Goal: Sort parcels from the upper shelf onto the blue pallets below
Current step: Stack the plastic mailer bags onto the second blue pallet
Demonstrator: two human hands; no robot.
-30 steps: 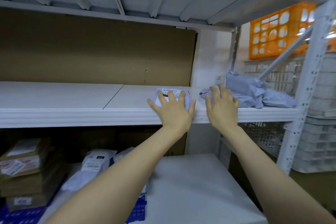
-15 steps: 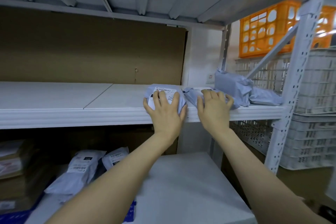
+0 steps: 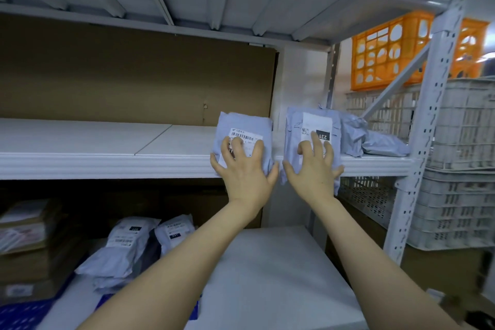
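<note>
Two grey mailer bags sit at the front lip of the upper shelf (image 3: 107,165): the left parcel (image 3: 249,122) and, just beside it, the right parcel (image 3: 294,128). Both are tipped up w/ labels facing the camera, lower ends overhanging the lip. Neither is off the shelf yet.

Further right on the same shelf lies a heap of grey bags (image 3: 375,142), at least two, exact count unclear. Below, some sorting looks done. Two labelled bags (image 3: 120,246) lie low on the left near the blue pallet (image 3: 16,315), w/ cardboard boxes (image 3: 24,238) further left. Can't tell if those bags rest on the pallet itself. Prob. well along, w/ these two plus the heap left to do.

Left hand (image 3: 245,171) grips the left parcel, fingers curled over its label, thumb & little finger hooked round its side edges. Right hand (image 3: 313,174) grips the right parcel the same way. The hands are side by side, not touching, both forearms reaching up & fwd.

A white flat surface (image 3: 267,276) lies under the arms. An orange crate (image 3: 388,56) and white crates (image 3: 455,182) stand far right.
</note>
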